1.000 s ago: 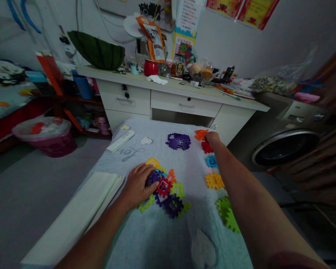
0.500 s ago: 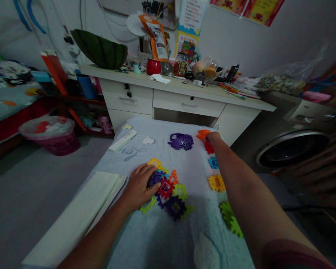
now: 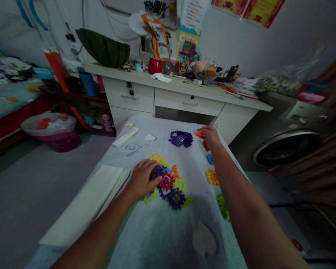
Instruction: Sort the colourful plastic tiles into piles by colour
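On the cloth-covered table, my left hand lies at the left side of a mixed pile of toothed plastic building pieces. Its fingers are stretched out and the thumb is apart, touching a purple piece. A red window-shaped piece, a dark purple window piece and a lime piece lie beside it. At the far right edge, my right hand is closed at the orange pieces, its fingertips partly hidden. Just below it, a red piece is half covered by the hand.
A purple group of pieces lies at the table's far middle. Blue, yellow and green pieces line the right side under my forearm. White folded material and a white box lie left. A drawered desk stands behind.
My right hand has shifted slightly left over the orange pieces, its back now turned more upward. My left hand stays on the pile. The camera view has moved a little.
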Demonstrator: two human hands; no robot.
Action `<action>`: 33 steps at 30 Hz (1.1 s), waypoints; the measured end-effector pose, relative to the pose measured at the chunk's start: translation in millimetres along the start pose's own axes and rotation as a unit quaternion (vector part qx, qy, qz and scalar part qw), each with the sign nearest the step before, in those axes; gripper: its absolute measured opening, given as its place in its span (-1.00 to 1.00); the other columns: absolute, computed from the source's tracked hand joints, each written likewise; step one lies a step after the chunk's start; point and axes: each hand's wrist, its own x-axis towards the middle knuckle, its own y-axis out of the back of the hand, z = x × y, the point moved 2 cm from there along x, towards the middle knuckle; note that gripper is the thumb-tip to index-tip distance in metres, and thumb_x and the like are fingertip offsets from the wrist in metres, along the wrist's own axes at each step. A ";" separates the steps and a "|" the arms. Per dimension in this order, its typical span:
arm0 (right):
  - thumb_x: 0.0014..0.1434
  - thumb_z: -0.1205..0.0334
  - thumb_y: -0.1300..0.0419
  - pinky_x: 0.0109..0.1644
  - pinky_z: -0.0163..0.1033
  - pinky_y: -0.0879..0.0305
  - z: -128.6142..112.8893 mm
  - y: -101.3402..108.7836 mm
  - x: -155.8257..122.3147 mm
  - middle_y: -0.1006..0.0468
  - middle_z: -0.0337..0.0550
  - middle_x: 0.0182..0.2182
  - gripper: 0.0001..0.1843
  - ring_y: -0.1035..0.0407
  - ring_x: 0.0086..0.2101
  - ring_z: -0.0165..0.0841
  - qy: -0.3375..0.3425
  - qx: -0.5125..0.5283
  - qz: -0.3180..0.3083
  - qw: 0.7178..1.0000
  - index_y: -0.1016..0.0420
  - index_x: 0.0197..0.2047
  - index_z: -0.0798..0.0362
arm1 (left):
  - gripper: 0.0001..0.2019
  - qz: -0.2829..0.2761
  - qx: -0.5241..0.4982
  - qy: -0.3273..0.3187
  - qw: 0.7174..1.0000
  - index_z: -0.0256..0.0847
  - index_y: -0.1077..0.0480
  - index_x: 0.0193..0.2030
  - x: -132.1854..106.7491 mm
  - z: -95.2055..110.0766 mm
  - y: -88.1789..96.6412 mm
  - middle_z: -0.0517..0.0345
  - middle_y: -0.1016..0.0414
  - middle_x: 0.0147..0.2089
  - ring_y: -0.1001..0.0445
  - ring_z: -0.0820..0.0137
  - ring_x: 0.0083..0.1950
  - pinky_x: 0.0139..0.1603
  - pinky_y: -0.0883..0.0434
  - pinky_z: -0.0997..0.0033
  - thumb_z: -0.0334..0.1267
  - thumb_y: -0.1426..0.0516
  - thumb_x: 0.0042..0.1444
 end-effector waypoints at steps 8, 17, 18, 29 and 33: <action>0.03 0.39 -0.17 -0.35 -0.37 -0.27 -25.4 -38.1 -104.3 -0.47 -0.27 -0.48 -0.86 -0.37 -0.45 -0.45 0.149 -0.132 -0.306 0.931 -0.47 -0.28 0.10 | -0.60 -0.004 -0.034 0.004 0.999 -0.21 -0.43 0.02 3.2 1.6 6.3 -0.02 -0.51 0.06 -0.43 0.15 0.11 0.20 -0.32 0.06 -0.23 -0.09 0.01; -0.01 0.35 -0.30 -0.05 -0.27 -0.23 -6.4 -46.0 -161.2 -0.43 0.01 -0.09 -0.60 -0.33 -0.10 -0.27 0.252 -0.387 -0.421 0.780 -0.51 -0.04 0.15 | -0.61 0.022 -0.036 0.017 0.999 -0.20 -0.44 -0.01 2.6 1.9 7.4 0.00 -0.54 0.01 -0.46 0.17 0.07 0.18 -0.35 0.09 -0.27 -0.07 -0.01; -0.01 0.35 -0.31 -0.08 -0.28 -0.22 -5.9 -44.9 -161.7 -0.43 0.00 -0.11 -0.61 -0.33 -0.14 -0.29 0.247 -0.389 -0.414 0.785 -0.50 -0.05 0.15 | -0.61 0.023 -0.034 0.019 0.999 -0.21 -0.45 0.00 2.5 2.3 7.6 0.00 -0.54 0.01 -0.46 0.17 0.07 0.18 -0.35 0.09 -0.26 -0.07 -0.01; 0.03 0.47 -0.17 -0.47 -0.41 -0.15 -4.8 -14.2 -134.3 -0.43 -0.33 -0.56 -0.90 -0.29 -0.53 -0.50 0.086 -0.205 -0.430 0.875 -0.42 -0.39 0.09 | -0.61 0.018 -0.031 0.019 0.999 -0.25 -0.45 0.00 4.9 1.7 7.7 -0.03 -0.55 -0.01 -0.47 0.15 0.05 0.15 -0.37 0.06 -0.24 -0.07 0.02; 0.00 0.46 -0.21 -0.52 -0.45 -0.23 3.7 5.8 -100.1 -0.45 -0.32 -0.61 -0.92 -0.34 -0.58 -0.51 0.026 -0.104 -0.371 0.922 -0.43 -0.43 0.10 | -0.61 0.027 -0.038 0.017 0.999 -0.26 -0.43 0.01 5.4 -3.8 4.4 -0.04 -0.52 0.04 -0.45 0.16 0.10 0.19 -0.35 0.06 -0.23 -0.06 0.04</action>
